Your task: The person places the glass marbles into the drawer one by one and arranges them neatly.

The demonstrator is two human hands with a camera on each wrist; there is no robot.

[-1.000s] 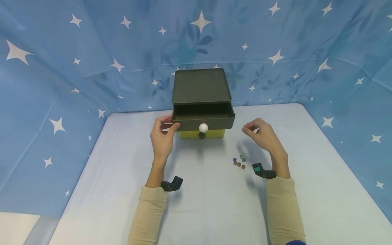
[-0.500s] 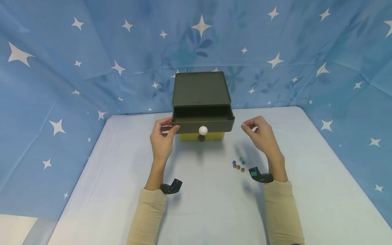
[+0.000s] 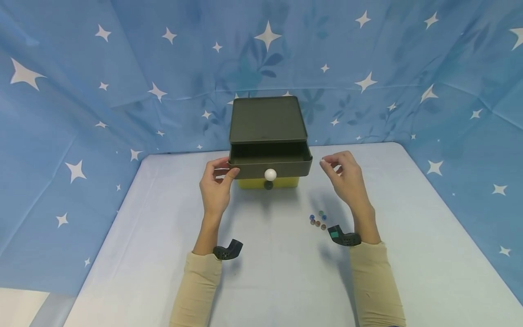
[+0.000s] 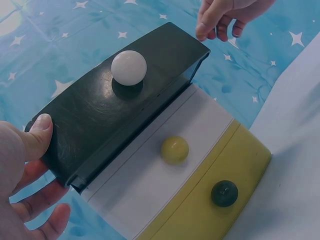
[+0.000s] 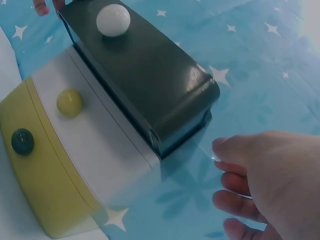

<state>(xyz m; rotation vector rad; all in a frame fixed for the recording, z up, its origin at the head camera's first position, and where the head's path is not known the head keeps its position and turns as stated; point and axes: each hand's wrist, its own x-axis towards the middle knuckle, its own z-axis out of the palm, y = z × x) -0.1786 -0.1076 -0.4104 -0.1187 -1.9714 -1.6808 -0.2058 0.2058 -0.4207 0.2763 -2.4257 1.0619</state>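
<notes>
- Cabinet (image 3: 267, 118) stands near the far edge of the white table (image 3: 265, 281); on my head feed its dark top drawer (image 3: 251, 170) is pulled out, white knob (image 3: 270, 175) facing me.
- Left hand (image 3: 215, 190) grips the drawer's left end: thumb on the front face, fingers around the side.
- Right hand (image 3: 349, 181) is raised near the drawer's right end, apart from it. Thumb and forefinger pinch a small pale object (image 5: 214, 158) — probably a bead, too tiny for me to be sure.
- Green, blue and brown beads (image 3: 318, 223) lie loosely grouped on the table, short of the right hand.
- Progress, my reading: drawer drawn out, one piece picked up; loose beads remain outside. I make out nothing in the drawer, though its depth is shadowed.
- White middle drawer (image 4: 150, 170) and yellow bottom drawer (image 4: 197, 200) — both look pushed in.
</notes>
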